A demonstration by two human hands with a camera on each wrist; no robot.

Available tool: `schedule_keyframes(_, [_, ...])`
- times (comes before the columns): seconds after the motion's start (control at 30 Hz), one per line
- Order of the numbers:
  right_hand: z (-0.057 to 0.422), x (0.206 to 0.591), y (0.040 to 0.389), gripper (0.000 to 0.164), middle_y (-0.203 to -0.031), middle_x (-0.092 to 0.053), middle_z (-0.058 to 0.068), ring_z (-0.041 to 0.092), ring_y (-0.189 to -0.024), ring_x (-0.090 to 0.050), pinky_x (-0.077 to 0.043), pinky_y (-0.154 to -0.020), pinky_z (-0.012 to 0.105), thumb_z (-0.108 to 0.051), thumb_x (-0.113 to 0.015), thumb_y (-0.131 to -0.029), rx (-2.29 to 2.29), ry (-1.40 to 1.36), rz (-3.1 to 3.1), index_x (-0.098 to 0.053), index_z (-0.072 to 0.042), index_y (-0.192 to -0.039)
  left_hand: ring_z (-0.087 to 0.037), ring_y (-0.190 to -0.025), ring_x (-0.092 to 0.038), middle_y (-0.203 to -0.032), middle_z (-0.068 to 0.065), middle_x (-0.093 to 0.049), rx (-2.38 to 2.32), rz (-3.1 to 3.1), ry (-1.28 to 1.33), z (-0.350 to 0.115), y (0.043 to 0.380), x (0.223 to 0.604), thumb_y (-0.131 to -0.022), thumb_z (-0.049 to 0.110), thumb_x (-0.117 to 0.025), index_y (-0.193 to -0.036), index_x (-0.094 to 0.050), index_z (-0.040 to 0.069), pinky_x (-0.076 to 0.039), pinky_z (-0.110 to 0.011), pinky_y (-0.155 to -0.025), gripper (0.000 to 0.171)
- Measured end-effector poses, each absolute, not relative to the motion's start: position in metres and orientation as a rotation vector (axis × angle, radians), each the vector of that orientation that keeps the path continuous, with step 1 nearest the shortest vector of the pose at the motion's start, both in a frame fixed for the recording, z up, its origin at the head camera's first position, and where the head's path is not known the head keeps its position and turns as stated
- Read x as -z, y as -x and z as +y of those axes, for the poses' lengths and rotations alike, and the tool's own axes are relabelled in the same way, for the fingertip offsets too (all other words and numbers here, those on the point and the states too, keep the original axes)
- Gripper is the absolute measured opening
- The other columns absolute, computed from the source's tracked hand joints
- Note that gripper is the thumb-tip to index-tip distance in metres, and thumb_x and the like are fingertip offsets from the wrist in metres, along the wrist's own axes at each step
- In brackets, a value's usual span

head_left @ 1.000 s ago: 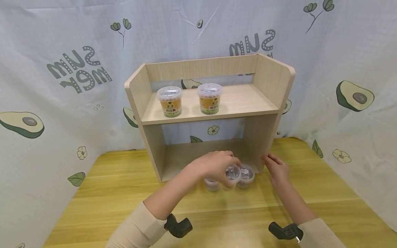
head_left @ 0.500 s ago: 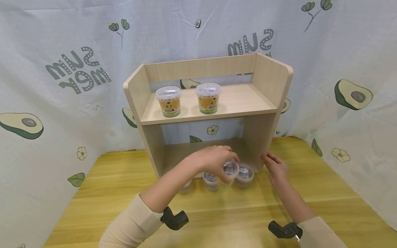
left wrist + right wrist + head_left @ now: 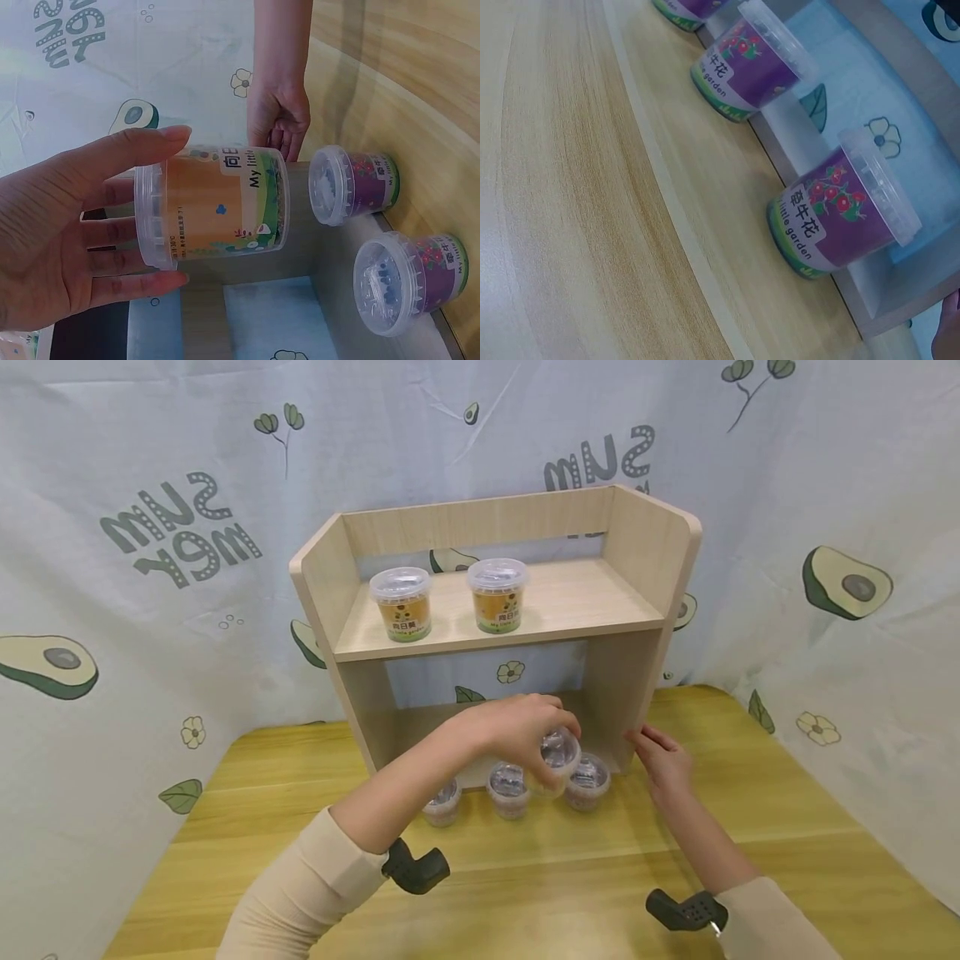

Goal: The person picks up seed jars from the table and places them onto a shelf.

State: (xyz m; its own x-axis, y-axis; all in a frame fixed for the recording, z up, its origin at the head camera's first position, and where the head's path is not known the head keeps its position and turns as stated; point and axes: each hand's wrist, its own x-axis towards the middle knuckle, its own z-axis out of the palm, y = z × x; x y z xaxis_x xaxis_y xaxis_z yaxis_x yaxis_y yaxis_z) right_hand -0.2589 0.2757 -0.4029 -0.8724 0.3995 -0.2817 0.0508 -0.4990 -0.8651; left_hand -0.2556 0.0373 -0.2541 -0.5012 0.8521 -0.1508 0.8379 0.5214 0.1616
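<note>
Avocado-printed cloth [image 3: 172, 410] hangs behind a wood-grain table [image 3: 525, 893], on which a two-level shelf [image 3: 652, 539] stands. Leftmost on the shelf's upper board sits an orange cup [image 3: 403, 606]; below it, just in front of the shelf's foot, is a purple cup [image 3: 442, 807], hidden by the person's forearm [image 3: 397, 793] a second ago and now mostly in view. Nearer the middle of that board sits a second orange cup [image 3: 498, 602], with a second purple cup [image 3: 508, 792] at the shelf's foot. Before the shelf's lower opening, the left hand [image 3: 521, 727] has thumb and fingers round the lid end of a held cup [image 3: 217, 206], orange-labelled and roughly upright. Against the shelf, it has risen a little over that second and looks clear of the table, so the work seems to be mid-carry, the cup not yet set down. Just right of it, a third purple cup [image 3: 588, 783] stands at the shelf's foot. Farthest right, the right hand [image 3: 666, 764] touches the shelf's low right front edge, as before; whether it grips or merely presses cannot be told.
</note>
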Motion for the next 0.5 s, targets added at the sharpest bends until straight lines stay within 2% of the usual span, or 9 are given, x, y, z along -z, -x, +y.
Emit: schedule_keyframes(0.5, [0.275,0.403,0.260,0.024,-0.072,-0.064,-0.008,0.000,-0.071,-0.062,-0.050,-0.070,0.013,0.004,-0.069,-0.077,-2.459,0.678,-1.394,-0.068,-0.016,-0.064,-0.010,-0.103,-0.047,-0.114,0.004,-0.052,-0.116,2.501,-1.478,0.043,0.265,0.242,-0.070,0.039,-0.078,-0.122,-0.057,0.019,-0.041,-0.021,-0.085,0.060])
